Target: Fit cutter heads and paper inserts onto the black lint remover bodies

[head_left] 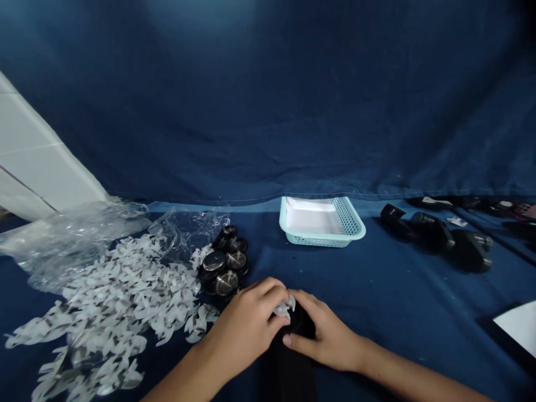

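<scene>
Both hands meet at the front middle of the blue-covered table. My left hand (pixel 247 324) pinches a small white plastic piece (pixel 285 307) between its fingertips, right on top of a black part (pixel 298 326). My right hand (pixel 324 335) is curled round that black part from the right side. Most of the black part is hidden by my fingers. Just left of my hands lies a cluster of round black and metal mesh discs (pixel 224 263).
A big heap of white plastic pieces (pixel 113 301) spreads on the left beside crumpled clear plastic bags (pixel 75 234). A light blue basket (pixel 321 221) stands behind my hands. Several black devices (pixel 435 234) lie at right. A white sheet (pixel 519 326) sits at the right edge.
</scene>
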Demonstrator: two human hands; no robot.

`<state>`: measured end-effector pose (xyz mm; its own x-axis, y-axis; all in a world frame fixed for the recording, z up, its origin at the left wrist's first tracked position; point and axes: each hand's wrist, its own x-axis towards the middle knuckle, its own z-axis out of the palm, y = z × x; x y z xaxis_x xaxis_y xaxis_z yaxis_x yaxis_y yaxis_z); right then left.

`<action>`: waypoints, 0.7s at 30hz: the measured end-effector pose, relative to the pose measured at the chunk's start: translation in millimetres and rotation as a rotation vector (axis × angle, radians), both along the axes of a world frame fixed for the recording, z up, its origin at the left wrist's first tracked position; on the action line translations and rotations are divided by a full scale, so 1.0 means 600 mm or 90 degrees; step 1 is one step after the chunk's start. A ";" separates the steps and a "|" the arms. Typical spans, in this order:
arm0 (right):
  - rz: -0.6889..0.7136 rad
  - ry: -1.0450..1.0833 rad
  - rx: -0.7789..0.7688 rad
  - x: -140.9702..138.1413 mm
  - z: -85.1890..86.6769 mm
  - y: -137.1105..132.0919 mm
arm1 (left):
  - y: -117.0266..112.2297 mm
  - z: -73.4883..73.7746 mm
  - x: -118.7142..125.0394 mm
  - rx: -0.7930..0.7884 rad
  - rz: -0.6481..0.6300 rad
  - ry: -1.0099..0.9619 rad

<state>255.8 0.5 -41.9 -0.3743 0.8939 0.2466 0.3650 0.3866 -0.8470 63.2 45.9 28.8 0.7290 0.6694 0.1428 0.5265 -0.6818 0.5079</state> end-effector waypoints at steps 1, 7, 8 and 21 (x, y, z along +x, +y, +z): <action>0.001 0.001 -0.002 0.000 0.001 0.000 | 0.001 0.001 -0.001 -0.010 0.001 -0.006; -0.004 -0.008 -0.005 0.000 -0.003 0.000 | -0.001 0.011 -0.009 -0.044 0.004 -0.016; -0.008 -0.009 -0.006 0.000 -0.005 0.000 | -0.002 0.013 -0.010 -0.041 -0.003 -0.011; -0.025 -0.009 -0.028 0.003 -0.015 -0.002 | -0.009 0.023 -0.008 -0.014 -0.022 0.020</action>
